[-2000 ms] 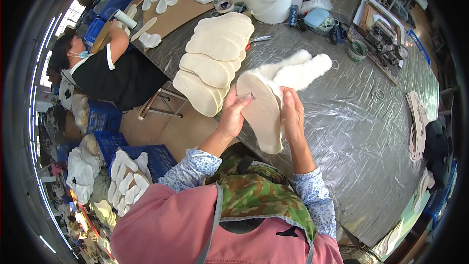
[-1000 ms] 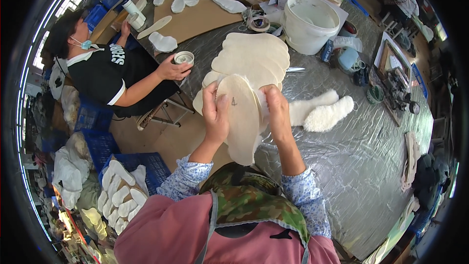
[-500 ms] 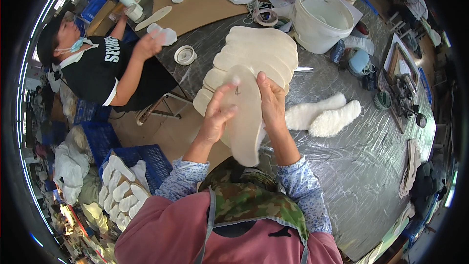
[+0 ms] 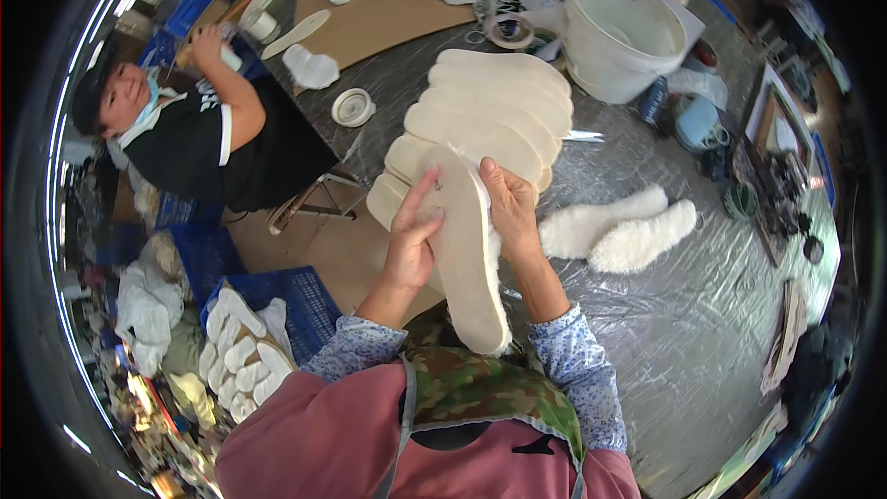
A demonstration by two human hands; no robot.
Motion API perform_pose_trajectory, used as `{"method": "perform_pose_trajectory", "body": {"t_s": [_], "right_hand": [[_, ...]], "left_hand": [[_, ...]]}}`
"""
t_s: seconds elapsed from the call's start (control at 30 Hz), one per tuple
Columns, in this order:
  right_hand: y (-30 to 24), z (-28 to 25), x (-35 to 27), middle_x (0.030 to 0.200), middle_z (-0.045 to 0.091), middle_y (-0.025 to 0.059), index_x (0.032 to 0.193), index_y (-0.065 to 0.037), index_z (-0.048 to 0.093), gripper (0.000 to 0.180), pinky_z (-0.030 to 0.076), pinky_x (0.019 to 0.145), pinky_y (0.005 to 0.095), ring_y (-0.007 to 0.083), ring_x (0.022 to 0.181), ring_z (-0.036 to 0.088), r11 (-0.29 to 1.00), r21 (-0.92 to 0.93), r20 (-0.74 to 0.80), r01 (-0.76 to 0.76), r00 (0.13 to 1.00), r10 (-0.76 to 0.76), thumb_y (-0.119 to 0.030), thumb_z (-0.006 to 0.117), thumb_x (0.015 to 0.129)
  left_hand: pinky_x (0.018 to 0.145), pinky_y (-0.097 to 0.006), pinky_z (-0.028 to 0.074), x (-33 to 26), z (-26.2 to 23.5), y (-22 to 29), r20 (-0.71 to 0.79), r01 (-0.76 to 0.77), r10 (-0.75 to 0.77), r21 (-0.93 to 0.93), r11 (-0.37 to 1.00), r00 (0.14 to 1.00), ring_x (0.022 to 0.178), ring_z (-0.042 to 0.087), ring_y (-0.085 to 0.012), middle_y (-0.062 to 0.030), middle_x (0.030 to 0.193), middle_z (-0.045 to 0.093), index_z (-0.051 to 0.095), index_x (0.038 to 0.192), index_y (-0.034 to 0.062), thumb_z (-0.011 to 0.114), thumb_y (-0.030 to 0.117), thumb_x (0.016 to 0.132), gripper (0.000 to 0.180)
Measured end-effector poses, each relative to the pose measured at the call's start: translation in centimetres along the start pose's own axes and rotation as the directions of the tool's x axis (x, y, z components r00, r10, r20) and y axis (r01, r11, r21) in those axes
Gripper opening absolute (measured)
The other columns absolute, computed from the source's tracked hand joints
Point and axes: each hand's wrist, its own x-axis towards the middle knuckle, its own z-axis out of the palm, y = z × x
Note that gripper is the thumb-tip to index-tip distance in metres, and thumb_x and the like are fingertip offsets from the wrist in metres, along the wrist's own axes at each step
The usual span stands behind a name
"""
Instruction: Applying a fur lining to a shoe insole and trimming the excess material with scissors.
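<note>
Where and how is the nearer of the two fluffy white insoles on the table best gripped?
Probably pinch the nearer fluffy insole by its near long edge, coming from the person's side: that edge faces them, while the far one runs close along the other fluffy insole. The right hand is closer but holds the beige insole.

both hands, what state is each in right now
Left hand: holding the beige insole by its left side.
Right hand: holding the same insole by its right side.

head-worn fisheye view, from above, facing down, hands [image 4: 410, 251] near, table [image 4: 661, 351] beyond
</note>
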Motion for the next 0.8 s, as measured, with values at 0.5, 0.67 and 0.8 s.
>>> {"method": "perform_pose_trajectory", "body": {"t_s": [0.5,0.67,0.8], "right_hand": [[11.3,12.4,5.4,0.064,0.057,0.0,0.078,-0.002,0.067,0.041,0.039,0.05,0.0239,0.0049,0.059,0.048,0.693,-0.708,0.48,0.135,0.812,0.332,-0.041,0.065,0.091],[16.7,13.9,3.4,0.072,0.064,0.0032,0.084,-0.001,0.068,0.029,0.044,0.054,0.0253,0.0101,0.064,0.057,0.83,-0.5,0.493,-0.248,0.707,0.508,-0.028,0.063,0.093],[18.5,14.9,0.3,0.082,0.067,0.0087,0.092,0.002,0.066,0.032,0.052,0.06,0.0285,0.0165,0.071,0.065,0.726,-0.215,0.394,-0.653,0.622,0.677,-0.03,0.062,0.094]], "left_hand": [[0.105,-0.036,0.042,-7.1,-12.7,2.3,-0.524,-0.153,0.051,-0.153,0.976,0.85,0.128,0.045,-0.0226,-0.0077,0.14,0.044,0.039,0.143,0.016,0.052,-0.006,0.085,0.064],[0.106,-0.037,0.04,-9.8,-16.6,0.4,-0.509,-0.252,0.085,-0.269,0.93,0.856,0.13,0.043,-0.0234,-0.0073,0.144,0.04,0.035,0.147,0.0168,0.051,-0.005,0.086,0.067],[0.111,-0.038,0.036,-11.5,-18.5,-1.2,-0.547,-0.283,0.066,-0.322,0.903,0.835,0.134,0.041,-0.0248,-0.008,0.151,0.033,0.028,0.15,0.0176,0.048,-0.001,0.089,0.067]]}}
